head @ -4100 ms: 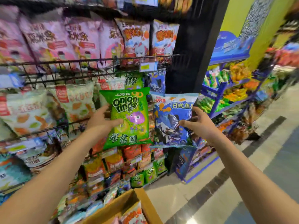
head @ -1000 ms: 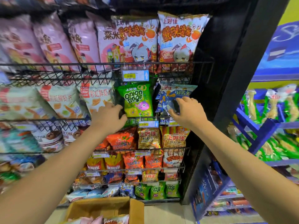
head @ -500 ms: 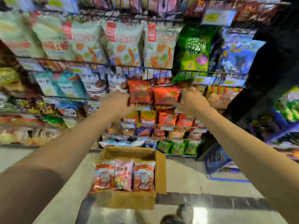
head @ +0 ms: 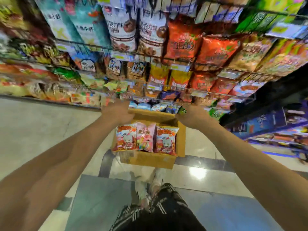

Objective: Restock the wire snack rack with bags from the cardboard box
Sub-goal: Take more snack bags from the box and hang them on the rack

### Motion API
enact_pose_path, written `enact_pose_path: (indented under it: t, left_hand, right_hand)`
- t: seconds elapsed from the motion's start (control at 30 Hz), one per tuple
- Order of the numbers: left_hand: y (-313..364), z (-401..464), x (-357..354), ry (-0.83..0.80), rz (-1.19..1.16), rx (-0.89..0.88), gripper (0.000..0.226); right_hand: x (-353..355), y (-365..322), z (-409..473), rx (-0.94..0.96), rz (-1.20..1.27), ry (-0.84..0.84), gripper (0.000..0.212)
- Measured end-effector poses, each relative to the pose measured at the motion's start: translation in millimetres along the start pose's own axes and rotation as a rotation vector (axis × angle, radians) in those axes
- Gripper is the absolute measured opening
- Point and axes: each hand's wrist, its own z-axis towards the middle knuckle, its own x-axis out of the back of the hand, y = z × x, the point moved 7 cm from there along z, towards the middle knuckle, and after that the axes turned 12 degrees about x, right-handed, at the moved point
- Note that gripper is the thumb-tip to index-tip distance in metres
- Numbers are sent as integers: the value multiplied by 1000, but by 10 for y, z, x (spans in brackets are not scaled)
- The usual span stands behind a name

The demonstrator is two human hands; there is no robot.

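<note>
A: Entry, head view. Your left hand (head: 117,112) and right hand (head: 191,116) both reach down over the far rim of the cardboard box (head: 155,160). Grip status?

B: Cannot tell for either. You show only the backs of the hands; the fingers are hidden and the frame is blurred. Nothing is visibly held.

A: Where do the bags sit from your hands?

B: Three snack bags (head: 145,139) stand in a row inside the box, just below and between your hands, nearer your body. The two outer ones are orange-red, the middle one pink.

A: And the wire snack rack (head: 166,59)?

B: Beyond your hands and above them, its tiers packed with bags. Its lowest row lies just past your knuckles. Your shoes (head: 148,185) stand on the floor (head: 41,130) below the box.
</note>
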Motion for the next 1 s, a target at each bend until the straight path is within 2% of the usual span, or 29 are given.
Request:
enact_pose_path:
  t: [0.07,0.17,0.3,0.43,0.57,0.67,0.83,0.93,1.0]
  left_hand:
    - [-52,97,-291,-75,-28,40,61]
    - [-170,239,-674,-140,-25,117,65]
    - [-273,516,-1278,-184,-30,160,65]
    - [-275,939,-1922,-245,-52,188,64]
    - [-319,1535,-2631,-334,-198,236,78]
    - [-428,1977,-3149,-309,-326,338,88]
    - [-586,2447,-3851,-243,-456,514,88]
    - [-675,2593,-4079,-220,-527,507,100]
    - [-701,2610,-4168,-211,-584,490,94]
  right_hand:
    - [-279,105,92,-36,54,-48,55]
    - [-711,236,176,-107,127,-136,63]
    - [-1398,444,315,-171,243,-223,57]
    - [-2055,648,579,-208,403,-263,64]
    - [-2651,963,1011,-297,448,-281,65]
    - [-3141,1278,1337,-448,503,-249,67]
    - [-3962,1718,1714,-626,584,-140,81]
    - [-4228,1806,1831,-645,609,-51,84]
    - [-4305,1829,1855,-623,608,20,79]
